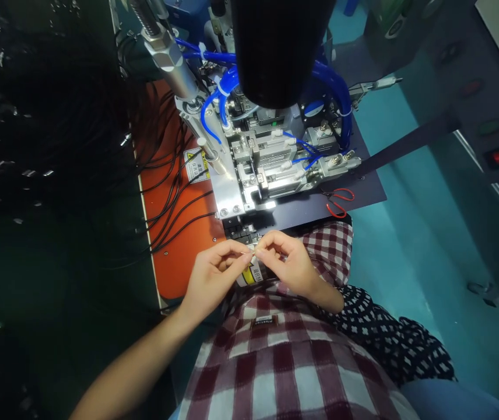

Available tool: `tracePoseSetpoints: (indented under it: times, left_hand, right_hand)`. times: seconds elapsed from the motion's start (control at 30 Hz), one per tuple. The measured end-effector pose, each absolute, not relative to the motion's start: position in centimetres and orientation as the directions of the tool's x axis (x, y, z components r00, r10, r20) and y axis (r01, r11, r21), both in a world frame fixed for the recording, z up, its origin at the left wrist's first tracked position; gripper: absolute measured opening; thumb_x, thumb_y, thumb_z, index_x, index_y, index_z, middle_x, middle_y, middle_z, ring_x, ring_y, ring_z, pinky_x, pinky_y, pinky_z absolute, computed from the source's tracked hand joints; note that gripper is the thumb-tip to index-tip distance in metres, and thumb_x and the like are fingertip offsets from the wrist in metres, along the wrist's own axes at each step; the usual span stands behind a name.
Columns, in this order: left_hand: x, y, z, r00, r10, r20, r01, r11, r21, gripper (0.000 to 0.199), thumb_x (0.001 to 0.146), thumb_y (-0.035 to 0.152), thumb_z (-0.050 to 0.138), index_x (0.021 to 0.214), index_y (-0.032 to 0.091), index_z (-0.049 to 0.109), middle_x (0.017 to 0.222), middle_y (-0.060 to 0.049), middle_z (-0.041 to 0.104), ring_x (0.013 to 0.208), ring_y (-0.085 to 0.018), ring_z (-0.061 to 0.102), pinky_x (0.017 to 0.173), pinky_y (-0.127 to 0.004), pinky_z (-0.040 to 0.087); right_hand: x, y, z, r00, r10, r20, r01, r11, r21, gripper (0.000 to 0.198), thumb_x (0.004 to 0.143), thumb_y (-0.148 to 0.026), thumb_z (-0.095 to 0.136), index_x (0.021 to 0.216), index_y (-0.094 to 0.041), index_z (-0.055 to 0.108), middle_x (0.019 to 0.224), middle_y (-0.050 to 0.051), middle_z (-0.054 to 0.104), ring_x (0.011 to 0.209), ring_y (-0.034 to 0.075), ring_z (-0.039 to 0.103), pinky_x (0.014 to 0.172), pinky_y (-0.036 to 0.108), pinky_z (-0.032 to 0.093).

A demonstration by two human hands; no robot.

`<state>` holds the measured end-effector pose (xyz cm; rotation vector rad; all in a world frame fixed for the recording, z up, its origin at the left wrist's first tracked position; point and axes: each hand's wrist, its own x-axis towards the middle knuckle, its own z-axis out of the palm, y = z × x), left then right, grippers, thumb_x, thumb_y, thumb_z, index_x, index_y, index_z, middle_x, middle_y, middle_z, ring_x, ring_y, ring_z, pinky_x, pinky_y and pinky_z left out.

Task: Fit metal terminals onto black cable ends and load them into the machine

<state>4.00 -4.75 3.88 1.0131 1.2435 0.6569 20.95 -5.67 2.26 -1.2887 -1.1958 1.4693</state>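
Observation:
In front of the machine's lower edge, my two hands meet with their fingertips almost touching. My left hand is closed in a pinch between thumb and forefinger. My right hand pinches in the same way from the other side. Between the fingertips shows a small, thin wire-like piece, mostly hidden and too small to make out fully. Just beyond the hands sits a dark metal fixture of the machine. Below them a yellow and white label is partly covered.
A metal machine with blue air hoses stands ahead. Black cables trail across the orange work surface on the left. Red-handled scissors lie on the dark plate to the right. A black cylinder hangs overhead.

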Motion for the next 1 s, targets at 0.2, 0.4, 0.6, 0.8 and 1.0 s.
tracePoseSetpoints:
  times: [0.2, 0.4, 0.6, 0.8, 1.0]
  left_hand:
    - [3.7, -4.8, 3.4, 0.214, 0.840, -0.498, 0.035, 0.503, 0.863, 0.019, 0.079, 0.034, 0.073, 0.081, 0.016, 0.067, 0.061, 0.003, 0.055, 0.046, -0.004, 0.039, 0.044, -0.017, 0.033]
    - [3.8, -4.8, 3.2, 0.214, 0.820, -0.532, -0.013, 0.546, 0.837, 0.019, 0.077, 0.033, 0.075, 0.083, 0.017, 0.068, 0.055, 0.005, 0.050, 0.044, -0.003, 0.033, 0.042, -0.016, 0.025]
    - [3.8, -4.8, 3.0, 0.204, 0.793, -0.574, -0.047, 0.594, 0.803, 0.021, 0.076, 0.034, 0.075, 0.080, 0.016, 0.066, 0.049, 0.008, 0.040, 0.042, -0.002, 0.026, 0.041, -0.014, 0.022]
    - [4.0, -4.6, 3.4, 0.221, 0.783, -0.581, -0.063, 0.606, 0.793, 0.021, 0.075, 0.033, 0.075, 0.078, 0.015, 0.064, 0.050, 0.009, 0.039, 0.043, -0.002, 0.026, 0.042, -0.014, 0.023]
    - [4.2, -4.5, 3.6, 0.209, 0.770, -0.603, -0.035, 0.622, 0.782, 0.022, 0.072, 0.031, 0.076, 0.077, 0.014, 0.063, 0.049, 0.008, 0.039, 0.043, -0.002, 0.027, 0.041, -0.015, 0.022]
  right_hand:
    - [21.0, -6.2, 1.5, -0.106, 0.980, -0.171, 0.099, -0.161, -0.982, 0.013, 0.083, -0.027, 0.065, 0.075, -0.017, 0.062, 0.074, 0.001, 0.060, 0.055, 0.008, 0.045, 0.053, 0.023, 0.039]
    - [20.0, -6.8, 1.4, -0.131, 0.959, -0.250, 0.036, -0.248, -0.968, 0.015, 0.082, -0.027, 0.065, 0.073, -0.017, 0.061, 0.066, -0.001, 0.058, 0.052, 0.008, 0.044, 0.049, 0.022, 0.036]
    - [20.2, -6.5, 1.4, -0.119, 0.967, -0.224, 0.060, -0.219, -0.974, 0.012, 0.080, -0.027, 0.068, 0.076, -0.016, 0.065, 0.072, 0.001, 0.061, 0.053, 0.008, 0.045, 0.051, 0.022, 0.038]
    - [20.8, -5.6, 2.0, -0.077, 0.978, -0.195, 0.047, -0.192, -0.980, 0.010, 0.079, -0.025, 0.067, 0.075, -0.016, 0.065, 0.075, 0.001, 0.061, 0.053, 0.008, 0.044, 0.050, 0.023, 0.036]
    - [20.4, -5.4, 2.1, -0.069, 0.970, -0.232, -0.026, -0.234, -0.972, 0.009, 0.076, -0.022, 0.067, 0.069, -0.017, 0.062, 0.068, 0.000, 0.059, 0.052, 0.008, 0.042, 0.049, 0.023, 0.035]
